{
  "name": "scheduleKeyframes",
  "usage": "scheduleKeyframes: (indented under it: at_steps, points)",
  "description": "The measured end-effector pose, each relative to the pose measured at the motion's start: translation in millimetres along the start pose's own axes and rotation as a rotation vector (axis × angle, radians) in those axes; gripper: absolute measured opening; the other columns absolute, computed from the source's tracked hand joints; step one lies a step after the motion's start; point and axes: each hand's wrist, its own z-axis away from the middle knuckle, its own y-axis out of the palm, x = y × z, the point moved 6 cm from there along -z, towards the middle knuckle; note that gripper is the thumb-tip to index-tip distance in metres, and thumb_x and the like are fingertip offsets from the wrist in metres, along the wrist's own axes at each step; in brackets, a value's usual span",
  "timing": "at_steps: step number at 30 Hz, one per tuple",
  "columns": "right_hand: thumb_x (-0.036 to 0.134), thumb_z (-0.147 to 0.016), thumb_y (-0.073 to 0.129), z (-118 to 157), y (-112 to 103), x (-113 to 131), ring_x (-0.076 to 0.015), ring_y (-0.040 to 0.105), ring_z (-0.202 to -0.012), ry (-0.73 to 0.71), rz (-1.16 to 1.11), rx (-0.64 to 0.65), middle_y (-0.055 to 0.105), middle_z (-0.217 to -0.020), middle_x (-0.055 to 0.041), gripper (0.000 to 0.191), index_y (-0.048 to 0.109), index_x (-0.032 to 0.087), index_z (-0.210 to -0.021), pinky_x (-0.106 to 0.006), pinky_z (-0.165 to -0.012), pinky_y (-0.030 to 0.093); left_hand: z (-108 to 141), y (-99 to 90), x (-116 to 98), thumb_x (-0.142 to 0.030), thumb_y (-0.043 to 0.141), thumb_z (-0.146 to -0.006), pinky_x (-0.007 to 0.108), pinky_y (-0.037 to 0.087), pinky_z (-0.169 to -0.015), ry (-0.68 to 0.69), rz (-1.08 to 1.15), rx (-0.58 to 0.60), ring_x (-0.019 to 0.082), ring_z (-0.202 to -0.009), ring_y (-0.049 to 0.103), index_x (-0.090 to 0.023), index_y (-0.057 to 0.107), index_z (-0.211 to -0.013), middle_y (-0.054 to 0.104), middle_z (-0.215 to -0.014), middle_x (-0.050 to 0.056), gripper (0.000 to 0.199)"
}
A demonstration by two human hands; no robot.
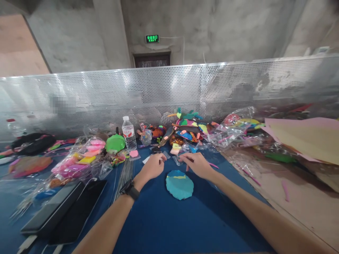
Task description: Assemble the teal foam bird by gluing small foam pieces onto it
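Observation:
A flat, roundish turquoise clay piece (179, 188) lies on the blue table (159, 225); its top part is darker blue with a thin yellow strip across it. Beyond its upper left edge is my left hand (154, 165), fingers curled together; whatever they hold, if anything, is too small to name. My right hand (194, 164) hovers above the upper right side of the clay, near a small clear plastic wrapper (177, 160), with thumb and fingers bent and slightly apart. Neither hand touches the turquoise piece.
A water bottle (129, 134) stands behind my left hand. Colourful clay figures (185, 128) are heaped at the back against a perforated metal screen (169, 84). Bagged clay (76, 164), a black phone-like device (79, 211) and thin wires (125, 178) lie left. Paper sheets (307, 137) rest right.

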Motion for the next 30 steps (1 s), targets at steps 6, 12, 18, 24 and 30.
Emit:
scheduleKeyframes:
  at_steps: [6, 12, 18, 24, 30]
  points:
    - [0.044, -0.09, 0.051, 0.8, -0.9, 1.9, -0.014, 0.065, -0.054, 0.039, 0.014, 0.016, 0.073, -0.079, -0.0024, 0.032, 0.068, 0.02, -0.08, -0.025, -0.057, 0.048, 4.4, 1.1, 3.3, -0.015, 0.045, -0.083, 0.026, 0.043, -0.07, -0.098, -0.15, 0.112, 0.019, -0.081, 0.064, -0.019, 0.063, -0.097, 0.07, -0.09, 0.007, 0.023]
    - [0.045, -0.091, 0.05, 3.2, -0.4, 7.4, -0.0143, 0.064, -0.052, 0.034, 0.02, 0.028, 0.07, -0.069, -0.0014, 0.034, 0.065, 0.02, -0.074, -0.024, -0.055, 0.047, 5.0, -3.1, -2.3, -0.02, 0.044, -0.086, 0.026, 0.039, -0.067, -0.094, -0.201, 0.118, 0.019, -0.08, 0.063, -0.02, 0.062, -0.095, 0.07, -0.087, 0.006, 0.02]
    - [0.043, -0.094, 0.044, 4.1, 3.7, 7.0, -0.0133, 0.065, -0.054, 0.01, 0.053, 0.059, 0.074, -0.084, -0.0014, 0.034, 0.066, 0.021, -0.081, -0.024, -0.057, 0.047, 4.5, -1.8, -7.4, -0.023, 0.045, -0.086, 0.026, 0.039, -0.067, -0.06, -0.213, 0.134, 0.019, -0.08, 0.063, -0.021, 0.063, -0.085, 0.071, -0.088, 0.005, 0.018]
    - [0.042, -0.097, 0.036, 4.1, 7.7, 5.3, -0.0122, 0.064, -0.053, -0.002, 0.049, 0.067, 0.073, -0.087, -0.0025, 0.037, 0.064, 0.02, -0.086, -0.024, -0.056, 0.046, 8.8, 4.5, -4.6, -0.027, 0.048, -0.086, 0.025, 0.038, -0.065, -0.052, -0.289, 0.222, 0.019, -0.078, 0.063, -0.021, 0.064, -0.085, 0.07, -0.088, 0.006, 0.017]
    - [0.045, -0.097, 0.036, 5.3, 9.0, 6.0, -0.0122, 0.062, -0.052, 0.024, 0.015, 0.095, 0.071, -0.079, -0.0022, 0.038, 0.058, 0.02, -0.078, -0.023, -0.052, 0.045, 9.6, 1.7, -7.3, -0.023, 0.052, -0.081, 0.025, 0.036, -0.063, -0.048, -0.293, 0.22, 0.019, -0.078, 0.061, -0.022, 0.063, -0.09, 0.068, -0.09, 0.005, 0.014]
